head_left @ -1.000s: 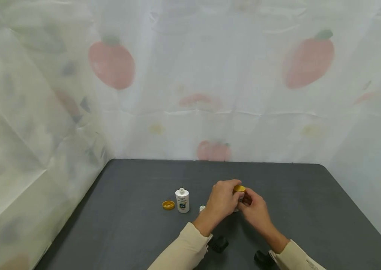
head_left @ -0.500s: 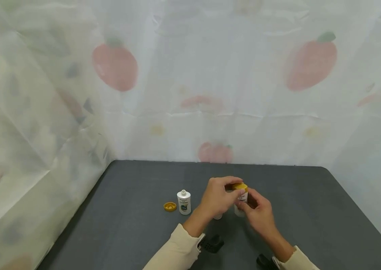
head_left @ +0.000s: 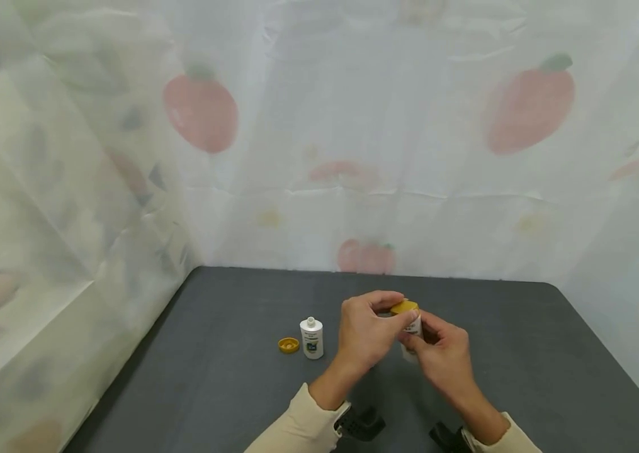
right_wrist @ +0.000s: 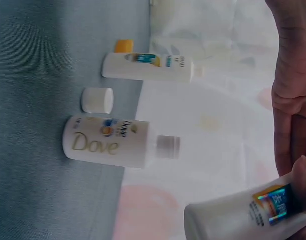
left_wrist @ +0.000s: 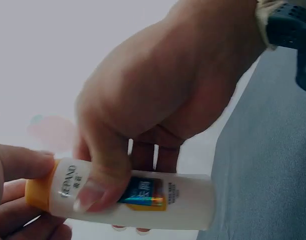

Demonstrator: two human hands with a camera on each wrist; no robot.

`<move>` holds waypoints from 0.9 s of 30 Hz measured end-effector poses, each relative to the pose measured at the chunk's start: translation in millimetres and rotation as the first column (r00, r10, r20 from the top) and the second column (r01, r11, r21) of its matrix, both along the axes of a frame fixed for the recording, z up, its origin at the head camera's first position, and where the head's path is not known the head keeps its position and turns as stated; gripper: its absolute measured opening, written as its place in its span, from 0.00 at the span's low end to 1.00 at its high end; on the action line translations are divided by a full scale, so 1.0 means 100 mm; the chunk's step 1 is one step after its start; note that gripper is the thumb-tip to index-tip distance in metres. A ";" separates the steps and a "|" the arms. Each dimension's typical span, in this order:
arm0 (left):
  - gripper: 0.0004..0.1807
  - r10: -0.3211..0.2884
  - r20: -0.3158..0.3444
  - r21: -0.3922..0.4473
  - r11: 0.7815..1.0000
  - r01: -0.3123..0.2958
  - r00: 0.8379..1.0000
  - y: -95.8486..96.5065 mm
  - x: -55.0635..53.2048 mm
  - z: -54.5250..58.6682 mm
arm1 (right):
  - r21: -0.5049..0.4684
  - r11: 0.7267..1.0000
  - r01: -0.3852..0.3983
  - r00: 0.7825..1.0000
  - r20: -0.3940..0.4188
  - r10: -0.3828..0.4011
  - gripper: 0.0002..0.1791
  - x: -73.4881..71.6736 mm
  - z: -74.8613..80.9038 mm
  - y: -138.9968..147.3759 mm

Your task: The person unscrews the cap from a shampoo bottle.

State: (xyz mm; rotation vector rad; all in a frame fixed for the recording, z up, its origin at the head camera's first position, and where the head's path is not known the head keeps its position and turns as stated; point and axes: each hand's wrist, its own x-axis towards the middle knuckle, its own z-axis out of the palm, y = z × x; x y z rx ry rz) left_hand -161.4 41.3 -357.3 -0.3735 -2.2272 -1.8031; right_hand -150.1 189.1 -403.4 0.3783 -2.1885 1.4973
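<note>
My left hand (head_left: 366, 332) pinches the yellow cap (head_left: 404, 307) of a small white toiletry bottle (left_wrist: 190, 200) between thumb and fingers. Lower down, my right hand (head_left: 447, 357) grips the same bottle around its body, the thumb lying across the blue and yellow label in the left wrist view. The cap sits against the bottle's top end. In the head view the bottle is upright with a slight tilt, partly covered by both hands; the right wrist view catches its base end.
Left of my hands stands an uncapped white bottle (head_left: 312, 343) with a yellow cap (head_left: 288, 345) lying beside it. A Dove bottle (right_wrist: 108, 142) and a white cap (right_wrist: 97, 101) stand nearer, hidden by my left arm in the head view. A curtain (head_left: 444, 239) hangs behind the dark table (head_left: 228, 390).
The bottle and both hands have come up and slightly right, showing more of the cap and label. My left hand still holds the cap, my right hand the body.
</note>
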 end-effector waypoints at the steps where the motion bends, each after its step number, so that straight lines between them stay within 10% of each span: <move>1: 0.14 0.026 -0.006 0.008 1.000 -0.026 1.000 0.02 0.01 0.01 | 0.011 1.000 0.019 1.000 -0.024 -0.019 0.18 0.00 0.01 -0.01; 7: 0.12 0.134 -0.095 0.050 0.990 -0.130 0.986 0.09 0.08 0.00 | 0.112 0.983 0.145 0.975 -0.188 -0.122 0.18 -0.04 0.04 -0.05; 11: 0.15 -0.125 -0.139 0.058 0.989 0.134 0.982 -0.06 0.03 0.00 | 0.140 0.989 0.037 0.992 -0.126 -0.019 0.18 -0.02 0.15 0.03; 13: 0.18 -0.360 -0.149 0.048 0.928 0.371 0.921 -0.20 -0.03 0.04 | 0.109 0.989 -0.104 0.994 -0.013 0.106 0.18 0.01 0.24 0.10; 15: 0.20 -0.562 -0.136 0.028 0.821 0.570 0.816 -0.33 -0.09 0.10 | 0.057 0.971 -0.232 0.969 0.103 0.225 0.18 0.03 0.31 0.16; 17: 0.20 -0.664 -0.113 -0.020 0.745 0.667 0.739 -0.42 -0.14 0.16 | 0.014 0.943 -0.331 0.929 0.178 0.324 0.17 0.05 0.37 0.22; 19: 0.19 -0.704 -0.103 -0.059 0.709 0.703 0.702 -0.47 -0.17 0.19 | -0.001 0.915 -0.403 0.896 0.205 0.395 0.16 0.06 0.41 0.25; 22: 0.18 -0.697 -0.119 -0.091 0.717 0.691 0.707 -0.49 -0.17 0.20 | 0.007 0.895 -0.446 0.878 0.195 0.436 0.16 0.07 0.42 0.26; 27: 0.18 -0.653 -0.174 -0.117 0.757 0.643 0.737 -0.45 -0.14 0.17 | 0.051 0.922 -0.384 0.908 0.202 0.367 0.16 0.14 0.45 0.25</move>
